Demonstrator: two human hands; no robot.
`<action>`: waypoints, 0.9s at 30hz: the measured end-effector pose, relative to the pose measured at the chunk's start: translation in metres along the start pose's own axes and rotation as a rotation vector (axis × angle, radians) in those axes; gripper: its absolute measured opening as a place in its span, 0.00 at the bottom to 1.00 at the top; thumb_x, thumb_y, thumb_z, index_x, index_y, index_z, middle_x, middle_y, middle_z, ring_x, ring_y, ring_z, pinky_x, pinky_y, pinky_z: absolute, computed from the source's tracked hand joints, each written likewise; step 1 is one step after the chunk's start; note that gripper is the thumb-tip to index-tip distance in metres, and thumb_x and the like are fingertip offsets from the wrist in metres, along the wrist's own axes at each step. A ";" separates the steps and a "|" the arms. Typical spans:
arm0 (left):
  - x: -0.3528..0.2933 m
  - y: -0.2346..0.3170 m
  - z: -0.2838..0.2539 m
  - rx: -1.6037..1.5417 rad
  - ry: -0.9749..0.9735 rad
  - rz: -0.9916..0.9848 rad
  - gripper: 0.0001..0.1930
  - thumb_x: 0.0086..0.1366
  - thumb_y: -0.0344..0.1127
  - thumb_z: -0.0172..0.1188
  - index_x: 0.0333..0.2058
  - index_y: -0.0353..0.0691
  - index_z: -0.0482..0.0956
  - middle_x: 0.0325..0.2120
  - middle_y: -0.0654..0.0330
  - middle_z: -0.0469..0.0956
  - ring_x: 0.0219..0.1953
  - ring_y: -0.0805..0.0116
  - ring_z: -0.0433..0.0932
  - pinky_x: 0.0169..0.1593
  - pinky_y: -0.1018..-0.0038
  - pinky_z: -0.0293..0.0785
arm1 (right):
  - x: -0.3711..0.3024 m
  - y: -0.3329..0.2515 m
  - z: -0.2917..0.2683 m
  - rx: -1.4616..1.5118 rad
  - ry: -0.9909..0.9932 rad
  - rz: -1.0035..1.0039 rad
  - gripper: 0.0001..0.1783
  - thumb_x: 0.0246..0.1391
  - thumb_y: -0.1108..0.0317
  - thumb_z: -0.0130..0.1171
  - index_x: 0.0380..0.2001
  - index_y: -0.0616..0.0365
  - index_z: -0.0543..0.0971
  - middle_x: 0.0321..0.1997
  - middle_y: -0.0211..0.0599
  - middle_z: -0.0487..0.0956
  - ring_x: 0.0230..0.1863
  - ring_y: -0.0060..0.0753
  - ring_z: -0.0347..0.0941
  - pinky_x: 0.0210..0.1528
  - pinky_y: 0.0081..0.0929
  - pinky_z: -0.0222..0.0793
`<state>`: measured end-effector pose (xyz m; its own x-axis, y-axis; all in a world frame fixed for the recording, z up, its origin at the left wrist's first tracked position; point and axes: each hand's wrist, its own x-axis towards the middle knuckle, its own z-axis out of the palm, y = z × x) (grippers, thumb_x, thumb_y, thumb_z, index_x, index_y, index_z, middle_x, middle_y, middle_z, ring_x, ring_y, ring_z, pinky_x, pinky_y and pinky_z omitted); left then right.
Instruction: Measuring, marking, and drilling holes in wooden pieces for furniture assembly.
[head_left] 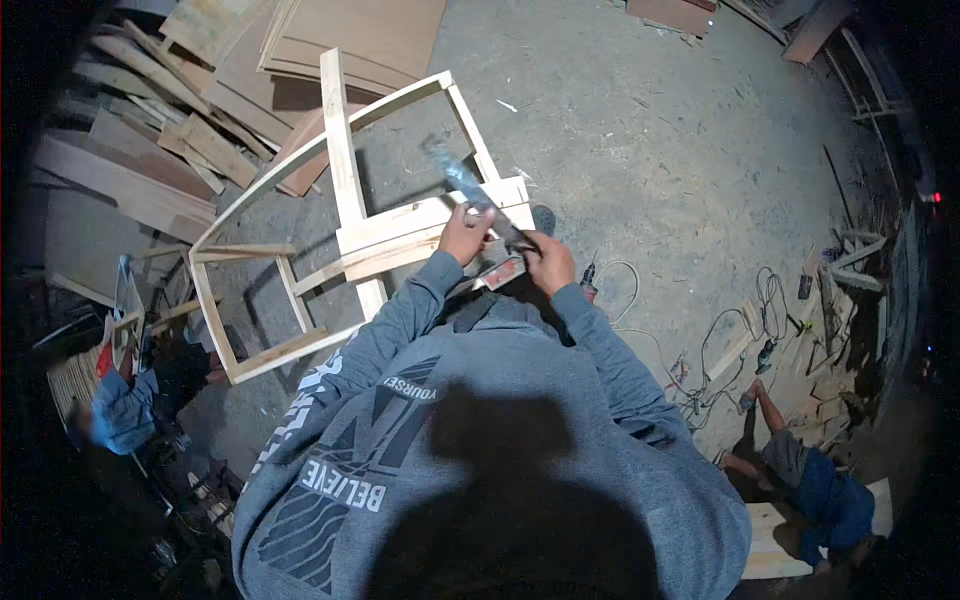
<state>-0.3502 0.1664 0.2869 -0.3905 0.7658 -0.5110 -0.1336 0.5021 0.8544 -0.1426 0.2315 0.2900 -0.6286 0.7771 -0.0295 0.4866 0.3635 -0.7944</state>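
Observation:
A long, narrow grey-blue tool slants across in front of me, its far end smeared by motion, so its kind is unclear. My right hand is closed round its dark near end. Beside the tool's middle, my left hand has its fingers curled against it. Both hands are above pale boards that lie across a curved wooden frame. Between my hands and my body sits a small red-and-white object, partly hidden.
Plywood sheets and scrap boards are piled at the far left. A corded power tool lies on the floor to my right, with more cables beyond. Co-workers crouch at lower left and lower right.

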 end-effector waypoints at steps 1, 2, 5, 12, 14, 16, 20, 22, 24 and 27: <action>-0.007 0.012 0.001 0.299 0.032 0.162 0.45 0.64 0.57 0.72 0.67 0.31 0.64 0.44 0.49 0.82 0.44 0.63 0.83 0.48 0.63 0.82 | -0.003 0.021 -0.004 0.037 0.077 0.156 0.14 0.57 0.68 0.66 0.47 0.56 0.85 0.40 0.50 0.86 0.42 0.58 0.82 0.45 0.44 0.78; 0.009 -0.008 -0.022 0.728 0.048 0.364 0.58 0.52 0.61 0.78 0.72 0.35 0.57 0.59 0.42 0.74 0.60 0.50 0.75 0.64 0.49 0.71 | -0.004 0.036 -0.004 0.085 0.138 0.289 0.13 0.57 0.67 0.66 0.45 0.57 0.85 0.39 0.52 0.86 0.41 0.57 0.82 0.44 0.46 0.77; 0.021 -0.013 -0.055 1.473 -0.032 0.387 0.74 0.37 0.65 0.83 0.77 0.43 0.46 0.73 0.38 0.53 0.73 0.35 0.54 0.72 0.36 0.50 | -0.012 0.118 -0.014 0.222 0.222 0.432 0.14 0.60 0.64 0.66 0.46 0.59 0.85 0.39 0.52 0.86 0.38 0.51 0.84 0.43 0.42 0.77; 0.034 -0.009 -0.052 1.599 -0.119 0.192 0.75 0.36 0.59 0.82 0.78 0.50 0.41 0.71 0.40 0.54 0.72 0.36 0.55 0.71 0.33 0.51 | -0.005 0.184 -0.014 0.362 0.213 0.592 0.17 0.61 0.65 0.65 0.51 0.60 0.85 0.38 0.44 0.88 0.41 0.34 0.83 0.46 0.34 0.77; 0.034 -0.011 -0.045 1.583 -0.099 0.181 0.74 0.36 0.59 0.82 0.78 0.50 0.42 0.71 0.40 0.55 0.72 0.36 0.56 0.71 0.34 0.51 | 0.010 0.185 -0.009 0.376 0.186 0.466 0.18 0.63 0.68 0.66 0.53 0.65 0.83 0.39 0.34 0.87 0.39 0.25 0.81 0.44 0.28 0.77; 0.041 -0.007 -0.031 1.578 -0.088 0.217 0.73 0.37 0.62 0.81 0.77 0.47 0.45 0.69 0.40 0.58 0.71 0.37 0.57 0.71 0.36 0.50 | 0.023 0.204 0.007 0.427 0.201 0.487 0.18 0.61 0.68 0.66 0.53 0.62 0.84 0.41 0.38 0.88 0.41 0.27 0.82 0.47 0.29 0.77; 0.040 -0.014 -0.041 1.579 -0.099 0.164 0.73 0.37 0.63 0.81 0.77 0.48 0.45 0.70 0.42 0.56 0.72 0.38 0.55 0.72 0.35 0.48 | 0.064 0.165 0.005 0.258 0.106 0.500 0.16 0.61 0.65 0.66 0.50 0.58 0.85 0.41 0.51 0.87 0.43 0.46 0.85 0.47 0.39 0.77; 0.042 -0.019 -0.042 1.566 -0.085 0.189 0.75 0.37 0.65 0.81 0.77 0.46 0.44 0.69 0.41 0.56 0.72 0.36 0.55 0.71 0.34 0.49 | 0.070 0.161 0.003 0.171 0.016 0.510 0.17 0.61 0.64 0.66 0.51 0.58 0.85 0.42 0.52 0.87 0.43 0.47 0.85 0.47 0.40 0.77; 0.045 -0.024 -0.046 1.551 -0.074 0.218 0.76 0.36 0.67 0.81 0.76 0.43 0.43 0.68 0.41 0.56 0.71 0.35 0.55 0.70 0.33 0.49 | 0.069 0.167 0.005 0.240 -0.028 0.481 0.18 0.61 0.63 0.66 0.51 0.58 0.84 0.42 0.52 0.87 0.44 0.47 0.85 0.47 0.39 0.77; 0.045 -0.024 -0.048 1.529 -0.103 0.219 0.76 0.36 0.71 0.79 0.76 0.40 0.46 0.70 0.42 0.57 0.74 0.39 0.52 0.74 0.34 0.44 | 0.063 0.171 0.020 0.344 0.052 0.494 0.18 0.62 0.62 0.66 0.52 0.58 0.84 0.42 0.52 0.87 0.45 0.48 0.85 0.48 0.38 0.77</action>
<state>-0.4078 0.1692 0.2477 -0.2060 0.8680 -0.4519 0.9679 0.2488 0.0365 -0.1110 0.3320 0.1400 -0.3440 0.8387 -0.4222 0.4837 -0.2271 -0.8452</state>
